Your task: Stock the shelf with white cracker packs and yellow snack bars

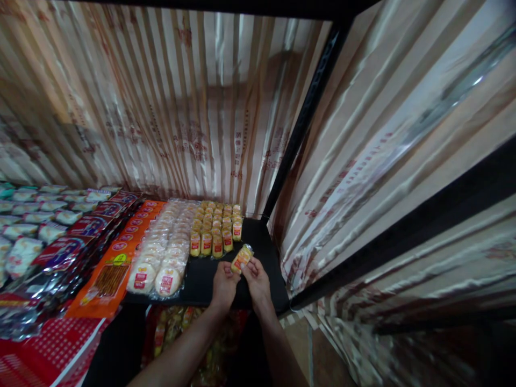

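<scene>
Between both hands is a small yellow wrapped snack cake with a red label, tilted above the black shelf. My left hand pinches its lower left side with closed fingers. Closed on its right side is my right hand. Just beyond the hands, rows of matching yellow snack packs stand upright on the shelf. To their left are two rows of round white wrapped crackers with red labels.
Orange snack bags, dark red-and-blue packets and white wrapped packs lie farther left. Below the shelf, more yellow packs sit in the shade. A black post rises at the right corner, with pleated sheeting behind.
</scene>
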The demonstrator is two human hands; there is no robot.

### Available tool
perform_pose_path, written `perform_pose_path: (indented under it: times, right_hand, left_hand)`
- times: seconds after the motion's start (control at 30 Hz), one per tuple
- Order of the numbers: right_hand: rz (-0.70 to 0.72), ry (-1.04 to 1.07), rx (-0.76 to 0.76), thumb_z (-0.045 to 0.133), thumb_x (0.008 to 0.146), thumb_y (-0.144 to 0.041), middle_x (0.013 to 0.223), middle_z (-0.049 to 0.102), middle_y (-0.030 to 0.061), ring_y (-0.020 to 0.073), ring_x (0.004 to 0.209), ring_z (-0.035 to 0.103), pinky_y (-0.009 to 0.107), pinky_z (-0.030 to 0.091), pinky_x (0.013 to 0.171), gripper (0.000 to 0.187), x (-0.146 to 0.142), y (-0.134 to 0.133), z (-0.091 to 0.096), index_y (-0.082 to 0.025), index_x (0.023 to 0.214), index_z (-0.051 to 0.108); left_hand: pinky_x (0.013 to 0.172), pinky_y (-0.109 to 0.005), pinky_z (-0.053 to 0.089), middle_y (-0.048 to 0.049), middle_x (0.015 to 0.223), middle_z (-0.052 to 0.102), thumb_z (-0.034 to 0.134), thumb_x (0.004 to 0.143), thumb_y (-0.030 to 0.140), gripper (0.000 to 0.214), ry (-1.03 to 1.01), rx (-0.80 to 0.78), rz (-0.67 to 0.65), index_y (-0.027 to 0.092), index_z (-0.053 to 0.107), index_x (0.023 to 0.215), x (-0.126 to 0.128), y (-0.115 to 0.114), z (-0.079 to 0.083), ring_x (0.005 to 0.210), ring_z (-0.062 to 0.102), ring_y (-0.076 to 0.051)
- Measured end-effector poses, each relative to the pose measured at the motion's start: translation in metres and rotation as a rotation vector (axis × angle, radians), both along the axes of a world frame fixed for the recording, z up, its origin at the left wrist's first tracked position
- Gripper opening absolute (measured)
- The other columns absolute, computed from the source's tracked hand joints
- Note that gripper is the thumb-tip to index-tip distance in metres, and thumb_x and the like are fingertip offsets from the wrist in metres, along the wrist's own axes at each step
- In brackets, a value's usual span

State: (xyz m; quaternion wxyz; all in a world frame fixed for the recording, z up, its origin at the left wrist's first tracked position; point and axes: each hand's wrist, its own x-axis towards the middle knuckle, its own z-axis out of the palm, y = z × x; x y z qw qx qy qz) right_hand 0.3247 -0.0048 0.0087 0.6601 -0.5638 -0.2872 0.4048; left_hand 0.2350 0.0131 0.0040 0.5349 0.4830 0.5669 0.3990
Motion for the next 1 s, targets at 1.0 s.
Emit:
perform_pose_path:
  times: [1.0]
  right_hand:
    - [-0.077, -0.769, -0.148, 0.046, 0.079, -0.032, 0.105, 0.062, 0.0116, 0.0204, 0.093, 0.059, 0.033, 0.046, 0.086, 0.04, 0.028, 0.095, -0.034, -0.015, 0.113, 0.059]
  left_hand:
    - [0.111, -0.046, 0.022, -0.0134, 0.142, 0.037, 0.04, 0.078, 0.015, 0.05, 1.015, 0.685, -0.416, 0.006, 0.049, 0.126, -0.007, 0.034, -0.004, 0.137, 0.02, -0.028]
